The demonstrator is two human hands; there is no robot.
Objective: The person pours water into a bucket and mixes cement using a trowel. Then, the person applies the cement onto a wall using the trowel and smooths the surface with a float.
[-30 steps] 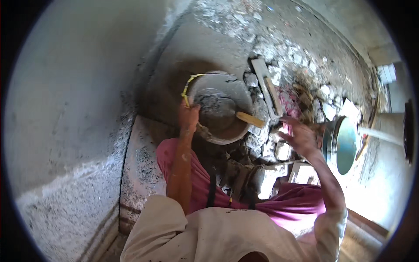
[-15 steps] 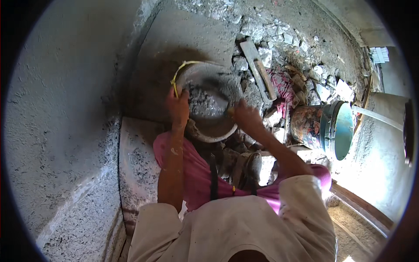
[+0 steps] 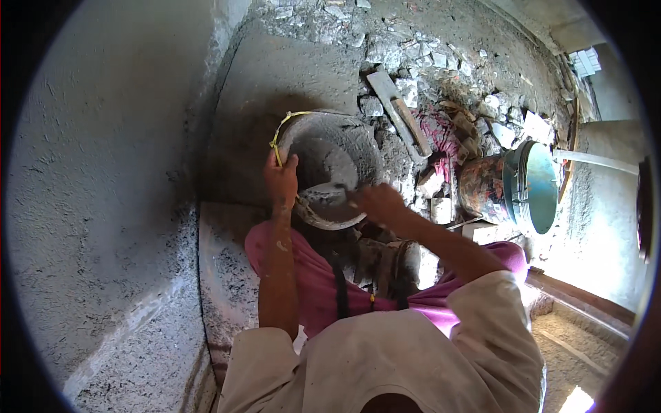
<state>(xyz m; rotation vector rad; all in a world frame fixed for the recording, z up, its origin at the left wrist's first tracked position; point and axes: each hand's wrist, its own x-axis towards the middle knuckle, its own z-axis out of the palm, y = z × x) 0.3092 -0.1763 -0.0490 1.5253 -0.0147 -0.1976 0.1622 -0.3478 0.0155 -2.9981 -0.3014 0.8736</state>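
A round grey bucket (image 3: 365,148) with a yellow cord or handle (image 3: 296,113) holds grey, wet-looking mix. My left hand (image 3: 281,179) grips its left rim beside the cord. My right hand (image 3: 382,203) is closed on a trowel, whose blade (image 3: 323,189) lies in the mix near the lower part of the bucket. The fingers hide most of the trowel's handle.
Broken rubble (image 3: 444,55) covers the ground beyond and right of the bucket, with boards (image 3: 392,103) and a pink cloth (image 3: 437,138). A teal pail (image 3: 540,186) lies tipped on the right. A rough grey wall (image 3: 110,193) rises at the left.
My right hand has come left from open in the air, taken the trowel's handle and shifted the blade lower within the bucket. My left hand stays on the rim.
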